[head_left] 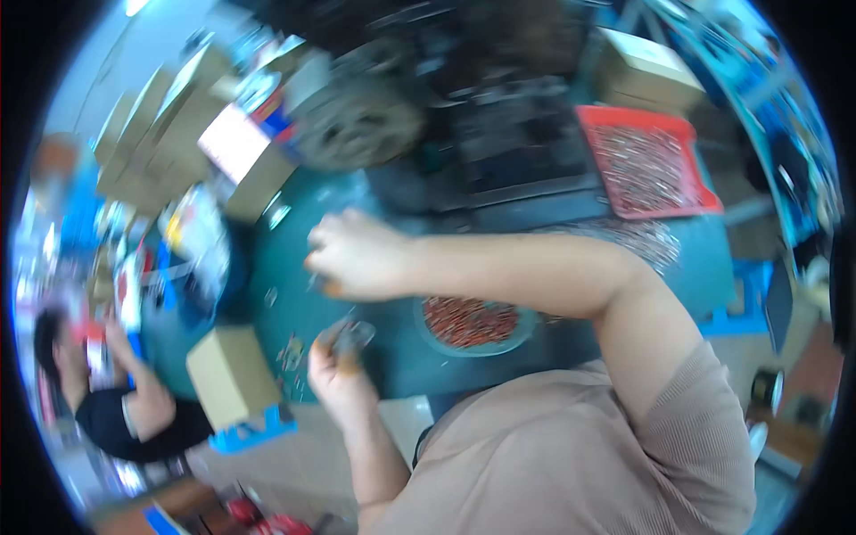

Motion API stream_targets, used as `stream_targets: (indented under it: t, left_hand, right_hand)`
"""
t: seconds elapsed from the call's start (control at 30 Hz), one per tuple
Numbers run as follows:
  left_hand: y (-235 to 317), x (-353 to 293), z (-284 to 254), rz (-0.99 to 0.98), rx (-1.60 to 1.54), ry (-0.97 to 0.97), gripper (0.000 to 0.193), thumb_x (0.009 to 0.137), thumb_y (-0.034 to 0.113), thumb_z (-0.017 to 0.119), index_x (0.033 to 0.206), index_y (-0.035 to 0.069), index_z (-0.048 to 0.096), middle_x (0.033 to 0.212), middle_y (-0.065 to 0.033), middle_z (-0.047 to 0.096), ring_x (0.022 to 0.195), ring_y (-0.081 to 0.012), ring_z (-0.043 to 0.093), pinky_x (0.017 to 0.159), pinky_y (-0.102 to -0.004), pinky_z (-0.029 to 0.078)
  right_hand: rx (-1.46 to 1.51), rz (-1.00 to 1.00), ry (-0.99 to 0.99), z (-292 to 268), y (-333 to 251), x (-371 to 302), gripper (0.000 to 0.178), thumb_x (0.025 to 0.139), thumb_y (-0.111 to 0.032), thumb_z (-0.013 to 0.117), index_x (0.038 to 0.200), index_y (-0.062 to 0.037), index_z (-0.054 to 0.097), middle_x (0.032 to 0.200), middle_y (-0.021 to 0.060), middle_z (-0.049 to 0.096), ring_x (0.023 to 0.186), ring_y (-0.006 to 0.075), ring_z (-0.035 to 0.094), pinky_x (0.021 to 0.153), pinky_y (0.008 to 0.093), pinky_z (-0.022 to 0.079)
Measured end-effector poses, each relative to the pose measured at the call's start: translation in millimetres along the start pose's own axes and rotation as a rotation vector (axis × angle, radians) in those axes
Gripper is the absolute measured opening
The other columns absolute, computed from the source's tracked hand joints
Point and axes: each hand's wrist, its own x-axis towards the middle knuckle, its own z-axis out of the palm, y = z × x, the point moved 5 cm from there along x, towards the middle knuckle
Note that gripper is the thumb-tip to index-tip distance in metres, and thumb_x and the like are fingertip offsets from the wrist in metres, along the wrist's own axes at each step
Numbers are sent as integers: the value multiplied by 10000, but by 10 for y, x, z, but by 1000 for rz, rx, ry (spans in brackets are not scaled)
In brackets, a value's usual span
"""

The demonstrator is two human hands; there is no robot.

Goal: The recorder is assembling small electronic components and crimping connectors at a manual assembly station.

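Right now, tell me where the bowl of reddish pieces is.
In the head view, the bowl sits just right of centre on the green table, below the right forearm in the picture, right of the left hand.

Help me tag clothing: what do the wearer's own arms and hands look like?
The right arm has a short, ribbed, beige-brown sleeve; the left forearm is bare. Left hand and right hand show orange finger patches, perhaps covers; blurred.
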Motion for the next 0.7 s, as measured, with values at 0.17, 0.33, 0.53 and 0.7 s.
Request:
stream_targets:
  t: [0.17, 0.33, 0.53, 0.7]
  left_hand:
    - [126, -152, 187, -34, -197, -214, 121, 838, -10, 668, 932, 6, 596, 962, -103, 662, 835, -151, 626, 775, -282, 511]
    - [81, -421, 894, -249, -301, -555, 142, 832, -15, 690, 924, 14, 586, 937, -95, 665, 763, -140, 629, 718, -265, 518]
    - [92, -691, 1392, -308, -197, -785, 142, 885, 43, 664, 1012, 5, 612, 924, -68, 655, 806, -122, 615, 753, -251, 496]
    - [158, -586, 1357, -186, 143, -779, 280, 854, 37, 690, 1123, 19, 615, 937, -64, 643, 822, -146, 616, 733, -254, 489]
  right_hand:
    - [713, 135, -151, -741, -322, -686, 323, 758, -177, 743, 1020, -15, 643, 899, 153, 639, 837, 310, 641, 682, 396, 514]
    - [745, 326, 217, -1134, -314, -1640, 250, 797, -180, 765, 996, -55, 682, 878, 78, 606, 742, 198, 599, 612, 298, 489]
    - [667, 461, 407, -1439, -284, -2229, 178, 788, -157, 779, 924, -62, 715, 841, 45, 605, 723, 155, 578, 584, 280, 456]
    - [166, 470, 620, -2044, 161, -2547, 142, 742, -12, 717, 863, -58, 658, 795, 68, 612, 720, 223, 593, 647, 315, 478]
